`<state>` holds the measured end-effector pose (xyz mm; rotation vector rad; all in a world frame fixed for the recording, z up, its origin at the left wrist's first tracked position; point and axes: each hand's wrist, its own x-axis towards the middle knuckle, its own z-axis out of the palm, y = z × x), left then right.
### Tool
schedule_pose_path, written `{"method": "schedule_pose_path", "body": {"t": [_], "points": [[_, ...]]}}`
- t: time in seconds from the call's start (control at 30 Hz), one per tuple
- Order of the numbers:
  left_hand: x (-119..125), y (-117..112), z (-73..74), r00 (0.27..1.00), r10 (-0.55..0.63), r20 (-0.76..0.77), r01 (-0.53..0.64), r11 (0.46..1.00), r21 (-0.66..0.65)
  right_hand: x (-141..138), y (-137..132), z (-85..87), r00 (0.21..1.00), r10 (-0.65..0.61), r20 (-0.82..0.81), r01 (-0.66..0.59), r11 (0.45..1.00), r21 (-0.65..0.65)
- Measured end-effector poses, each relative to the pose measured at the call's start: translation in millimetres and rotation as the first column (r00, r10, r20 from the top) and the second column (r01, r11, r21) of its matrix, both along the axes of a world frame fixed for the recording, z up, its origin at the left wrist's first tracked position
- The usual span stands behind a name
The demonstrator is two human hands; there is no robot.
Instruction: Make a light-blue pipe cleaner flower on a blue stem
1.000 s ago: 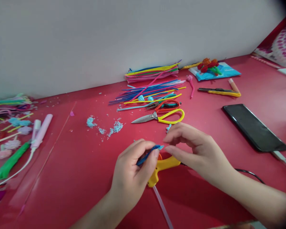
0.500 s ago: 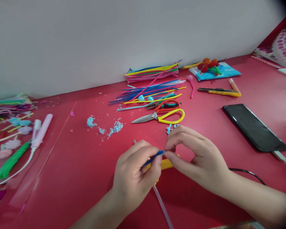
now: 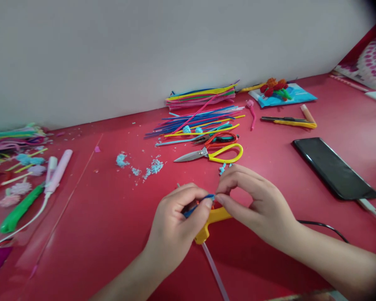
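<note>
My left hand [image 3: 180, 225] is closed, thumb and forefinger pinching a blue pipe cleaner [image 3: 190, 212] whose tip pokes out to the right. At that tip, the thumb and forefinger of my right hand [image 3: 257, 205] press together; a light blue bit shows between the two hands. Beneath them lies a yellow hot glue gun [image 3: 217, 215], partly covered by my fingers, with a translucent glue stick [image 3: 214, 267] sticking out toward me. Just beyond my right hand are small light blue pieces [image 3: 222, 168]. Scissors [image 3: 191, 156] with red and yellow handles lie farther back.
Pliers [image 3: 203, 139] and loose pipe cleaners [image 3: 191, 117] lie behind the scissors. Light blue fluff clippings [image 3: 153, 167] are scattered left of them. A phone [image 3: 335, 167] on a cable is at right. A pink curling-iron-like tool [image 3: 60, 169] and a green-handled tool [image 3: 21, 209] lie at left.
My left hand has turned slightly and its fingers have shifted along the blue pipe cleaner, uncovering more of the glue gun. The right hand keeps its pinch. The view has shifted a little.
</note>
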<state>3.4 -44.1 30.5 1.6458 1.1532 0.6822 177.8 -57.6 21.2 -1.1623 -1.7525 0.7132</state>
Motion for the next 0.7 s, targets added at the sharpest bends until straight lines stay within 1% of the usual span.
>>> {"method": "schedule_pose_path", "body": {"t": [0.07,0.13,0.2,0.27,0.33,0.4,0.47,0.57,0.7], "points": [[-2,6,0.2,0.992,0.028,0.124,-0.005,0.984,-0.180,1,0,-0.3,1.000,-0.010,-0.011,0.010,1.000,-0.019],[-5,13,-2.2,0.946,0.104,0.307,0.018,0.929,-0.370,2,1,-1.1,1.000,-0.016,-0.020,0.015,0.999,-0.037],[-7,21,-6.8,0.881,0.195,0.431,0.044,0.873,-0.485,1,2,-3.5,1.000,0.008,-0.013,-0.009,0.998,-0.058],[-7,25,-12.4,0.824,0.278,0.493,0.054,0.829,-0.557,-1,4,-7.6,0.999,0.049,0.007,-0.048,0.996,-0.080],[-6,27,-18.0,0.804,0.315,0.505,0.072,0.791,-0.608,-3,5,-12.8,0.996,0.081,0.028,-0.078,0.993,-0.087],[-5,27,-22.6,0.807,0.327,0.492,0.076,0.768,-0.635,-5,6,-17.7,0.995,0.083,0.047,-0.080,0.994,-0.069],[-5,26,-25.7,0.816,0.329,0.476,0.057,0.773,-0.632,-5,7,-21.5,0.996,0.063,0.062,-0.061,0.998,-0.032],[-5,25,-28.3,0.823,0.317,0.472,0.037,0.799,-0.601,-3,8,-24.4,0.997,0.032,0.071,-0.033,0.999,0.020],[-3,24,-29.9,0.820,0.313,0.480,0.023,0.819,-0.573,-2,10,-27.1,0.995,0.017,0.103,-0.025,0.997,0.075]]}}
